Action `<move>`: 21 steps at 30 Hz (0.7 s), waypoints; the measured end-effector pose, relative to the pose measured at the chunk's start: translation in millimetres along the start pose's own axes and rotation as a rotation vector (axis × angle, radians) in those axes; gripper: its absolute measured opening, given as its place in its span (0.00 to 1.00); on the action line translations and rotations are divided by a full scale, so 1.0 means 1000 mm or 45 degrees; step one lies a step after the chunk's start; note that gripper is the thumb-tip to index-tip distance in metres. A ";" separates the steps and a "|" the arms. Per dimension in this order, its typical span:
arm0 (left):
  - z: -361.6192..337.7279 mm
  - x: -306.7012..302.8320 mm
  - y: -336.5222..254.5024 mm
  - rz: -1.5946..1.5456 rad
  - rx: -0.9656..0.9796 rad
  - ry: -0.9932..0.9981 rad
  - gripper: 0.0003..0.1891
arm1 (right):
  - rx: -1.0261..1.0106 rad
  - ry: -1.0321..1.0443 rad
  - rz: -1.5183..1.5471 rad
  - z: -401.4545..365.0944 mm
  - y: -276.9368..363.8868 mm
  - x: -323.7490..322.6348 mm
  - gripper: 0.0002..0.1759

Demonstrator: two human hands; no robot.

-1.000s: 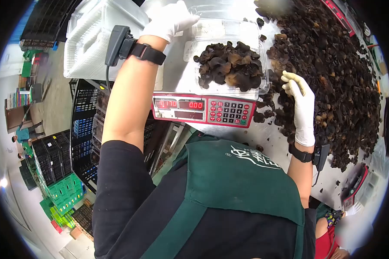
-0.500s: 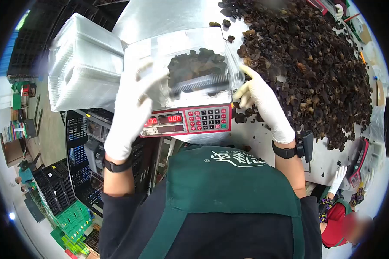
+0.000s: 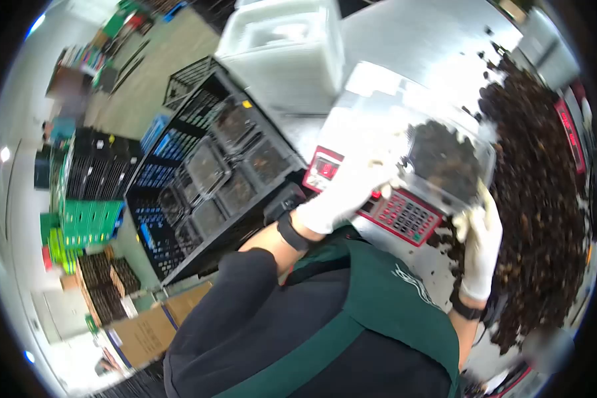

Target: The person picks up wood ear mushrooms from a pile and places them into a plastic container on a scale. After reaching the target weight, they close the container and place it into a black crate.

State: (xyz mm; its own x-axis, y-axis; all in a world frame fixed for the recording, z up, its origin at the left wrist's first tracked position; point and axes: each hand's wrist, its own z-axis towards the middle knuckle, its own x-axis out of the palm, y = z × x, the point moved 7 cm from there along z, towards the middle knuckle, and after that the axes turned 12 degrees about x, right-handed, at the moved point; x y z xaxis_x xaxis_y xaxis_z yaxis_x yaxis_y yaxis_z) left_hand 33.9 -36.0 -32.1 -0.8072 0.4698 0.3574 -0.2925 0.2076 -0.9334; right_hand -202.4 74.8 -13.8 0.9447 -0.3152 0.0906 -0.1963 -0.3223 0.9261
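Observation:
A clear plastic box (image 3: pixel 446 159) with dark wood ear mushrooms inside is over the front of the red-and-white scale (image 3: pixel 404 215). My left hand (image 3: pixel 358 182), in a white glove, has its fingers closed at the box's left front edge. The gloved right hand (image 3: pixel 481 235) grips the near right corner, fingertips at the rim. The box hides part of the scale's pan, and my left hand covers part of its display. To the right, a large heap of loose wood ear mushrooms (image 3: pixel 534 199) spreads over the metal table (image 3: pixel 418 36).
Stacked empty clear boxes (image 3: pixel 282 56) stand at the table's left edge. A black crate (image 3: pixel 179 255) to the left holds several filled boxes (image 3: pixel 207 166). Another scale (image 3: pixel 570 129) sits beyond the heap. Green crates (image 3: pixel 89 219) and cardboard (image 3: pixel 142 335) are farther left.
My view has turned left, bringing the black crate into full sight. Both hands have closed on the filled box, which has shifted toward the scale's front right and now covers part of the keypad edge.

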 end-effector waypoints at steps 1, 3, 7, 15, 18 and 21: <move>-0.014 0.004 -0.009 -0.069 -0.037 -0.032 0.31 | -0.013 0.023 0.015 -0.005 0.003 0.003 0.33; -0.039 -0.005 -0.042 -0.022 0.041 -0.160 0.32 | 0.089 0.112 -0.093 -0.009 0.008 0.021 0.33; -0.077 -0.076 -0.077 -0.229 0.111 -0.439 0.31 | 0.187 0.493 -0.176 -0.018 0.016 0.093 0.38; -0.274 -0.382 -0.086 -0.157 0.743 -1.439 0.20 | 0.177 0.387 -0.309 -0.004 0.009 0.063 0.34; -0.346 -0.487 -0.029 -0.141 0.497 -1.939 0.11 | 0.158 0.353 -0.272 -0.007 0.004 0.047 0.34; -0.350 -0.496 0.011 -0.070 -0.064 -1.944 0.12 | 0.133 0.303 -0.255 -0.009 0.003 0.036 0.32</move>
State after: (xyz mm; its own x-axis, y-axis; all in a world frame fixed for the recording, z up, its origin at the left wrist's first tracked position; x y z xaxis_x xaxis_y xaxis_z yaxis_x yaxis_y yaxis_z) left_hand 610.8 33.1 -209.0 -0.5461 -0.8376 -0.0106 -0.3469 0.2377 -0.9073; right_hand -166.6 70.6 -4.1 0.9997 -0.0227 0.0047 -0.0145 -0.4502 0.8928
